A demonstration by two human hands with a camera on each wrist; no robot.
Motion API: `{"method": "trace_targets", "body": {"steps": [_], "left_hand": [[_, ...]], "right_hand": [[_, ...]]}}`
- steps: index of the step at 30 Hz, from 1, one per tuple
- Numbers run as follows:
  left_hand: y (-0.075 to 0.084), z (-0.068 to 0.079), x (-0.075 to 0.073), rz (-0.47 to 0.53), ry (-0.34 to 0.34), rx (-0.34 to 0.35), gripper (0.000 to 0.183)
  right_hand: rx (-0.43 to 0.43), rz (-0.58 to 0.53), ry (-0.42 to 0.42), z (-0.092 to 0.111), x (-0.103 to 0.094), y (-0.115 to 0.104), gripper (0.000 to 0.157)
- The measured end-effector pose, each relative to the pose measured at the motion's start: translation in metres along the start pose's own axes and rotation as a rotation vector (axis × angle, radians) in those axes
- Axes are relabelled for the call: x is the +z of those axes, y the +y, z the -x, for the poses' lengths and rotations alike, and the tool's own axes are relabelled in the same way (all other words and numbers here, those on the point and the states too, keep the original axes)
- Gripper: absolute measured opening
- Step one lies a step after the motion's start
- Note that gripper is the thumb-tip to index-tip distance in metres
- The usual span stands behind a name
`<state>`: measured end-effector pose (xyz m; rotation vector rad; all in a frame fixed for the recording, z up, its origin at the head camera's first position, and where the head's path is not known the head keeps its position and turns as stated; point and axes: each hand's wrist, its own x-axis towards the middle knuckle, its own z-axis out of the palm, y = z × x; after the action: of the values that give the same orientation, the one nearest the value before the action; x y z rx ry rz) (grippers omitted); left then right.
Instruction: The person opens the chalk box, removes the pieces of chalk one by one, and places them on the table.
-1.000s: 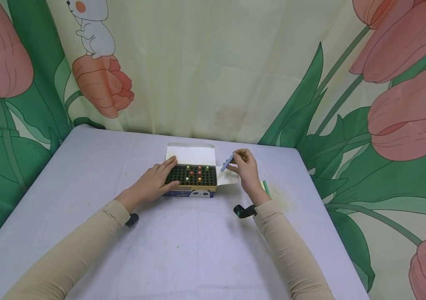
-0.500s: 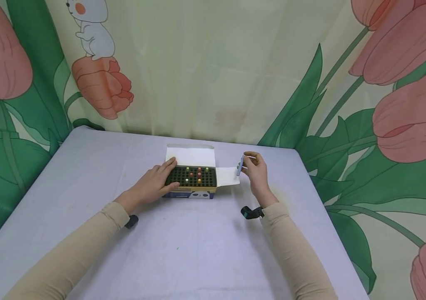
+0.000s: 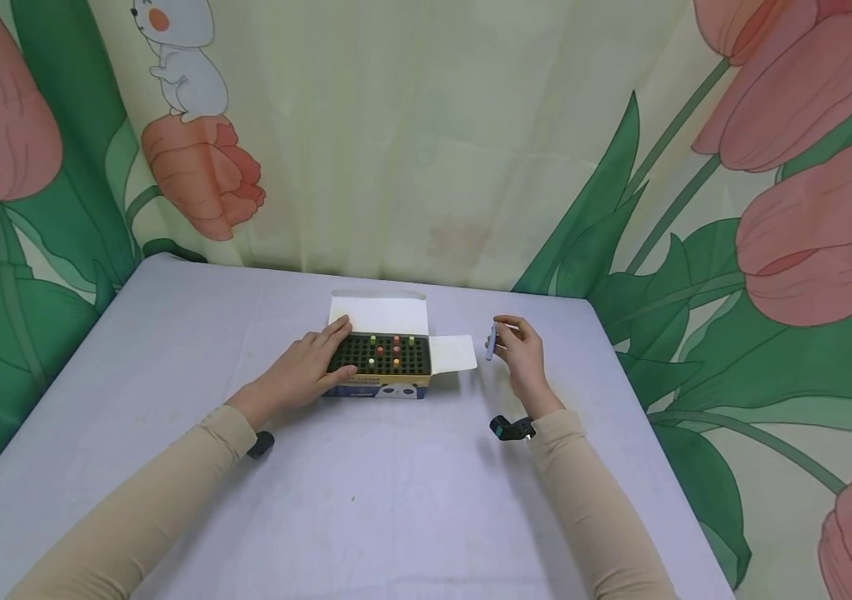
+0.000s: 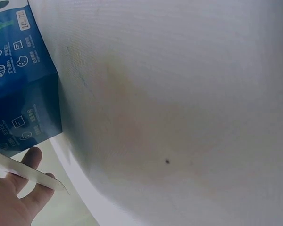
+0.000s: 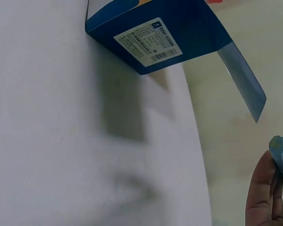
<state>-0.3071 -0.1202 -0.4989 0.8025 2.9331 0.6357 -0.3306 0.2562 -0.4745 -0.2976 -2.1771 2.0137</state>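
Between the thumb and fingers of my right hand (image 3: 525, 354), a light blue chalk stick (image 3: 491, 342) is pinched nearly upright, to the right of the box's side flap. In the right wrist view the blunt end of the chalk (image 5: 279, 149) shows beyond the fingers. My left hand (image 3: 298, 367) rests on the left end of an open chalk box (image 3: 373, 389), its fingers extended over the rim and its thumb across the front. The box holds a black grid (image 3: 351, 350) of holes, with several coloured chalks standing in it.
The box's white lid (image 3: 379, 313) is folded back, and its white side flap (image 3: 453, 354) sticks out to the right. A white cloth covers the table (image 3: 396, 500). Behind it hangs a flowered curtain (image 3: 396, 167).
My right hand has carried the blue chalk rightward and slightly nearer, away from above the side flap, turning it upright. Green and yellowish sticks beside that wrist are now hidden. My left hand stays put.
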Motion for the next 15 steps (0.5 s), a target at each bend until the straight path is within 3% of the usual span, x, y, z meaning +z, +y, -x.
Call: {"method": "trace_targets", "body": {"steps": [10,15], "left_hand": [[-0.001,-0.001,-0.002,0.000,-0.005,-0.001,0.087],[0.000,0.000,-0.002,0.005,-0.009,-0.002,0.088]], "right_hand": [[0.017,0.071,0.001,-0.002,-0.007,0.006,0.028],[0.033,0.181,-0.004,-0.002,-0.011,0.010,0.030]]}}
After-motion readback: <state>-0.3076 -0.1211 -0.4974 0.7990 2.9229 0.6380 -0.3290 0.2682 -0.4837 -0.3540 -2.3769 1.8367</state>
